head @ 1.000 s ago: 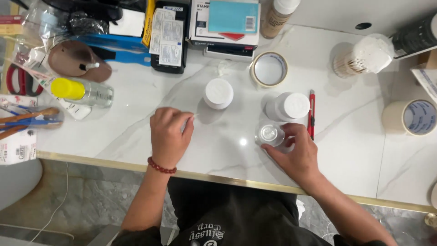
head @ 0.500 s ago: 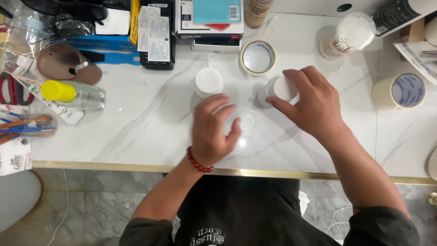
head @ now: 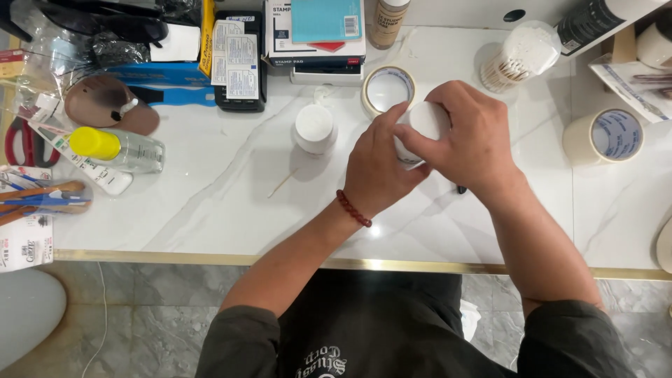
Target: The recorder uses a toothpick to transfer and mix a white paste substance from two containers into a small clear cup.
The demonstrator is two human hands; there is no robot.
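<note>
While both hands (head: 434, 157) clench it, the white jar (head: 420, 126) seemingly stands upright.

Two white jars (head: 314, 128) (head: 423, 126), two tape rolls (head: 388, 87) (head: 605, 136), one yellow-capped bottle (head: 115, 147).

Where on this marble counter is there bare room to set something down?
Bare marble lies left of the left hand, between the yellow-capped bottle, the white jar and the counter's front edge. Another patch lies between the right hand and the tape roll. The back row and left edge are crowded.
</note>
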